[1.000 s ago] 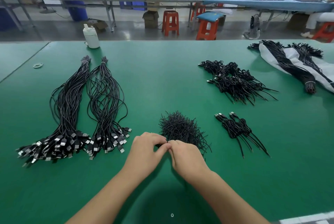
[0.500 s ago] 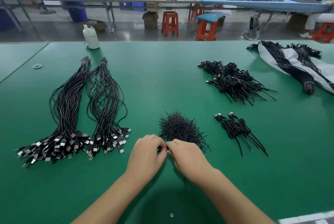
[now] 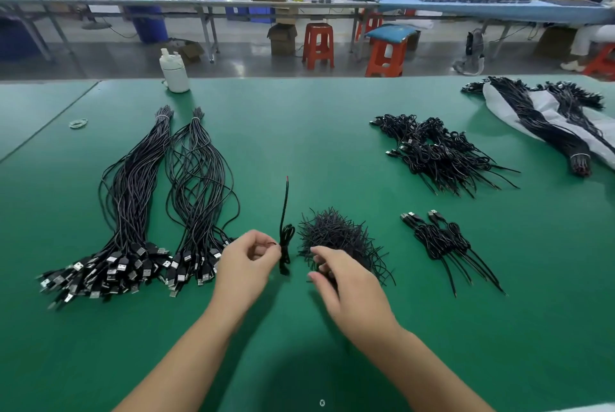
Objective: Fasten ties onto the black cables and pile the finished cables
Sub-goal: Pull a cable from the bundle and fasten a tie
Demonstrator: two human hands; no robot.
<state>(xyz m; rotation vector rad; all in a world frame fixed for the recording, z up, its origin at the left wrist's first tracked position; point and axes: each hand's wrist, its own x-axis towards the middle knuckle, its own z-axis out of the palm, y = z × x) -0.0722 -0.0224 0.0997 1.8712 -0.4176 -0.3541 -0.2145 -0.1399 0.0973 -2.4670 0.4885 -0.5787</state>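
The left hand [image 3: 246, 265] pinches the coiled cable [image 3: 285, 245] by its tie, at 9 o'clock from the tie heap [image 3: 336, 238], so the right hand [image 3: 346, 282], fingers loosely curled and holding nothing, should twist it snug.

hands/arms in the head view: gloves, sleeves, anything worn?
Both bare. The left hand and right hand wear no gloves, and no rings or wrist straps show. Both forearms are uncovered from the wrist to the bottom edge of the frame, with no sleeve in view. No watch, tape or markings visible on either arm.
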